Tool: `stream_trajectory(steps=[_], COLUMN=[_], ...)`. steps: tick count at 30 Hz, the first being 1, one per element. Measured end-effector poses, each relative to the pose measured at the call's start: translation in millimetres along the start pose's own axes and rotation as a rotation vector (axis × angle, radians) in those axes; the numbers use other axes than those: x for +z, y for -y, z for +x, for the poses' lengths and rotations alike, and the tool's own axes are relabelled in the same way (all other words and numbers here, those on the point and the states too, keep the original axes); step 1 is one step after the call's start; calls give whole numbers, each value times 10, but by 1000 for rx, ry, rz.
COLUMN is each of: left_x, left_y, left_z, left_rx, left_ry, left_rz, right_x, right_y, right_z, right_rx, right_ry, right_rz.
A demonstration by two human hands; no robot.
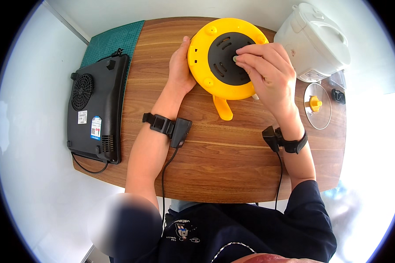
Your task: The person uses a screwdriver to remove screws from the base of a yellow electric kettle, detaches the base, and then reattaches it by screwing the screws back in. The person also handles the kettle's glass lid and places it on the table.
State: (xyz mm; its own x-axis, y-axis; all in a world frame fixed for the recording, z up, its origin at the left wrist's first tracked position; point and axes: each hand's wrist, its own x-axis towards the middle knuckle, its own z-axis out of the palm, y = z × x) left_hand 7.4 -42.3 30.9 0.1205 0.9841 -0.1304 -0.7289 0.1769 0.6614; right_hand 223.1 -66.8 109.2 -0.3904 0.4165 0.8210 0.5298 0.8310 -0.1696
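Observation:
A round yellow appliance [202, 77] lies bottom up at the far middle of the table, with a slotted dark grey plate [219, 47] in its base. Its yellow handle [222, 108] points toward me. My left hand [181, 65] grips the appliance's left rim, thumb up along the edge. Over the plate's centre, my right hand [270, 72] pinches a small pale round piece [235, 58] between thumb and fingers. The exact kind of that piece is too small to tell. My right hand covers part of the appliance's right side.
An upturned black induction cooker [98, 114] lies at the left, partly over a green cutting mat [112, 41]. At the right stand a white rice cooker [311, 41], a glass lid [318, 118] with a yellow knob, and a small black object [338, 96]. Cables [163, 175] trail from my wrist devices.

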Motion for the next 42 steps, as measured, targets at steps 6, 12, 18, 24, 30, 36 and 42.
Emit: stream_trajectory(steps=[6, 12, 18, 24, 30, 36, 42], left_x=[12, -1, -60, -85, -118, -124, -178], left_y=[5, 1, 21, 40, 53, 69, 61], left_z=[-15, -17, 32, 24, 43, 46, 48], left_rx=[24, 29, 11, 0, 29, 29, 35], left_ry=[39, 51, 58, 51, 124, 130, 208], left_rz=[7, 14, -36, -34, -1, 7, -6], right_x=[-10, -38, -76, -53, -85, -80, -139], right_y=[37, 46, 43, 33, 38, 31, 88], right_z=[-5, 4, 21, -12, -12, -15, 18], right_rx=[21, -2, -50, 2, 54, 61, 102], right_ry=[7, 33, 43, 4, 8, 15, 71], right_rz=[-12, -39, -116, -179, -193, -167, -124])
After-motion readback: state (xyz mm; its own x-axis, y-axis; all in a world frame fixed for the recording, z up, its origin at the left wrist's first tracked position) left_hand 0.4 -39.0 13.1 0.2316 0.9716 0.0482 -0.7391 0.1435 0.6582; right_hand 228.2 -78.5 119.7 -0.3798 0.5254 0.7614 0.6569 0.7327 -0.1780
